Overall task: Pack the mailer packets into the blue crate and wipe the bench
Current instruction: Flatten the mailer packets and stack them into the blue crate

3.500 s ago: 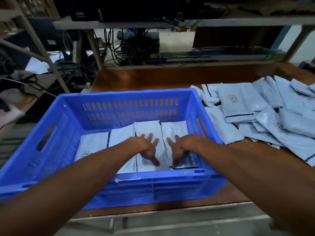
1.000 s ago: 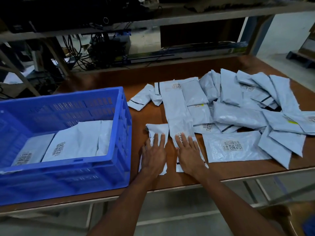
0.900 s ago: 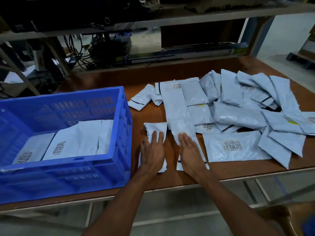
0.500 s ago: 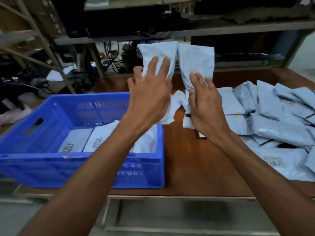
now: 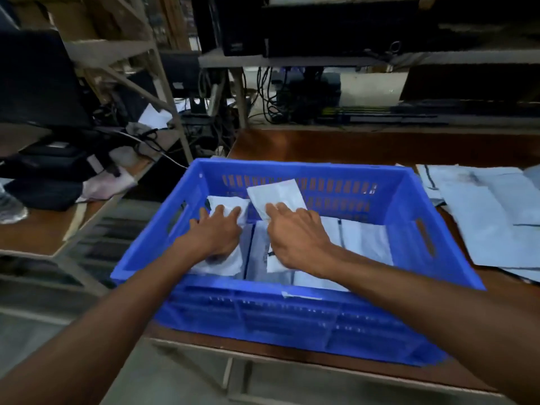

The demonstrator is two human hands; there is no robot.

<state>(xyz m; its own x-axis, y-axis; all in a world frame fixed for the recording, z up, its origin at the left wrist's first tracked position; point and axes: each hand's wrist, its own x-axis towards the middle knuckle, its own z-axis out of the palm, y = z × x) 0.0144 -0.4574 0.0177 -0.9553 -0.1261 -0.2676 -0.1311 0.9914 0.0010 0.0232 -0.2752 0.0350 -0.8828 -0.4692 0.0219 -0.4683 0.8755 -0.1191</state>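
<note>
Two hands inside blue crate (image 5: 409,206), each gripping one mailer packet. Left hand (image 5: 214,232) holds left packet (image 5: 226,204); right hand (image 5: 295,235) holds right packet (image 5: 277,195), long axes pointing away. More packets (image 5: 362,241) flat under and right of right hand. Loose pile (image 5: 491,217) further right on brown bench (image 5: 321,144). Shelves with cables (image 5: 268,95) beyond the hands, dim room.

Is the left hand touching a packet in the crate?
Touching. The head view shows the left hand pressed flat on a white packet inside the blue crate.
</note>
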